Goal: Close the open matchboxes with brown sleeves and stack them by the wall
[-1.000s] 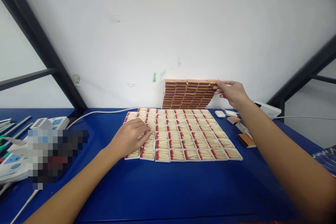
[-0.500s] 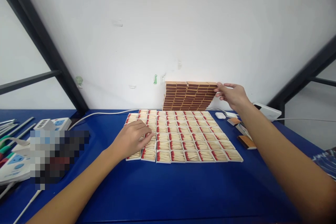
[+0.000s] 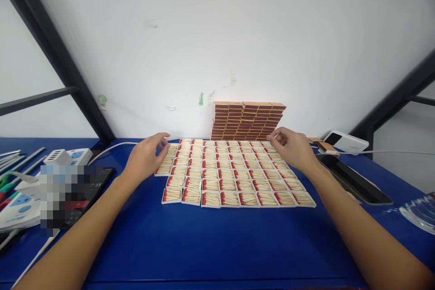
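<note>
Rows of small white matchbox trays [image 3: 229,198], filled with red-tipped matches, lie side by side on the blue table. My left hand [image 3: 147,154] is at the left edge of these rows, thumb and forefinger apart, nothing seen in it. Under its fingertips, a few leftmost trays [image 3: 165,165] jut out to the left of the front row. My right hand [image 3: 292,146] is over the back right corner of the rows with fingers bent and loosely apart; its fingertips partly cover the trays there. Behind them, a stack of brown matchboxes [image 3: 247,122] stands against the wall.
On the right are a loose matchbox [image 3: 326,148], a white power bank [image 3: 346,142] and a dark phone [image 3: 353,179]. A power strip [image 3: 20,206] and another, partly pixelated phone [image 3: 98,186] lie left. Black metal bars [image 3: 81,99] slant up on both sides.
My right hand has come down from the stack's top right to the trays' back right corner. My left hand has moved left and up; several leftmost trays now sit farther left.
</note>
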Demonstrator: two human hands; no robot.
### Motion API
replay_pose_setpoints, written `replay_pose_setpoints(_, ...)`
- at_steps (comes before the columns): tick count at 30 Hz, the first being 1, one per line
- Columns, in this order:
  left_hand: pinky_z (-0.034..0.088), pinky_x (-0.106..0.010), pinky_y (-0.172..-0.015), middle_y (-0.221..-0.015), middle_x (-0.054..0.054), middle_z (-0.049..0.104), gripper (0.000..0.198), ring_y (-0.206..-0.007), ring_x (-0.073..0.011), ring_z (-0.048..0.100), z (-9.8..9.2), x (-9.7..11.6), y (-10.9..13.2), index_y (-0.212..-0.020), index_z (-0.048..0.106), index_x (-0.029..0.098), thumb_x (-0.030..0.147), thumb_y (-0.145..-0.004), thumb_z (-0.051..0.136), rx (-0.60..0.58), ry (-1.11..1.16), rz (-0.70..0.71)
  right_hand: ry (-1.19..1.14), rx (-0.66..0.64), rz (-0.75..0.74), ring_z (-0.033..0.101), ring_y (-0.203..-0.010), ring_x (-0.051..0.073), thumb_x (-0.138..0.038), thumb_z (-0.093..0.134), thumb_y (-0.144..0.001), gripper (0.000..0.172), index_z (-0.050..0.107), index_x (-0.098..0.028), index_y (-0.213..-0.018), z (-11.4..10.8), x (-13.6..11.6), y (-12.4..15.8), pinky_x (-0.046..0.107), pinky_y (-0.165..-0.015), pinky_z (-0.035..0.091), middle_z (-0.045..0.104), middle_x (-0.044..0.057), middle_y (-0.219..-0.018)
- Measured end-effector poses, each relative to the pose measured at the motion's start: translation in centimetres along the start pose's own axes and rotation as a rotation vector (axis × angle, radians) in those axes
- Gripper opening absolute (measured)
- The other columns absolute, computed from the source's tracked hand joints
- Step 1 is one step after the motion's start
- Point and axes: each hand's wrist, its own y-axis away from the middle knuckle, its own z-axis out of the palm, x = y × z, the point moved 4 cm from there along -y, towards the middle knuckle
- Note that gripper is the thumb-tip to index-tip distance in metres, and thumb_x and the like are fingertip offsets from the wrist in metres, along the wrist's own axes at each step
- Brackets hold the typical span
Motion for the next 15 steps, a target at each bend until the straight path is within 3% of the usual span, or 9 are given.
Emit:
replay_pose_setpoints(6,0.047,-0.034,-0.070,-0.088,-0.003,0.073,0.031,-0.071,-0.0198,0.063,1.6,-2.1,-0.1,-0.111,0.068,0.019,0.045,-0.102,0.051,-0.070,-0.020,-0.070,0.254,-0.134,-0.072,0.060,-0.061,0.021,-0.039,0.059,-0.096,0.018,0.064,-0.024,-0.087,1.6,1.0,0.1,0.032,-0.060,0.034,0.070,0.003,-0.070)
replay_pose_setpoints(10,0.047,-0.036,-0.071,-0.086,-0.005,0.073,0.035,-0.073,-0.0216,0.063,2.3,-2.8,-0.1,-0.101,0.070,0.019,0.046,-0.103,0.047,-0.050,-0.015,-0.051,0.329,-0.151,-0.057,0.062,-0.063,0.024,-0.046,0.052,-0.100,0.030,0.063,-0.024,-0.083,1.7,1.1,0.1,0.032,-0.060,0.032,0.069,0.004,-0.068)
replay_pose_setpoints(15,0.050,-0.038,-0.075,-0.091,-0.007,0.073,0.032,-0.079,-0.0229,0.065,2.8,-3.5,0.1,-0.104,0.072,0.019,0.044,-0.101,0.051,-0.046,0.012,-0.046,0.393,-0.202,-0.042,0.063,-0.065,0.024,-0.046,0.050,-0.101,0.033,0.061,-0.024,-0.080,1.7,1.4,0.1,0.033,-0.059,0.031,0.071,0.006,-0.070)
